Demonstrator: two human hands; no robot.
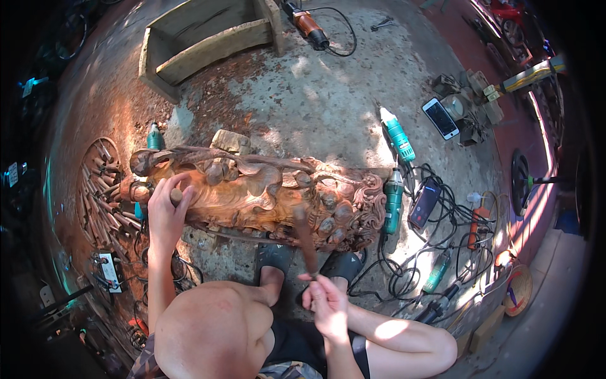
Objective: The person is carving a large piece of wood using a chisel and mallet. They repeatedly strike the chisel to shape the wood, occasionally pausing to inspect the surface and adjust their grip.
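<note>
Stretches sideways as an orange-brown relief carving (237,201). Shows a round wooden handle (176,196) over its left part, a blurred brown stick (305,237) across its near edge.

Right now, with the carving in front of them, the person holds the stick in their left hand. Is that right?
Not quite: the head view shows the stick in the right hand. The carving is indeed in front of them.
</note>
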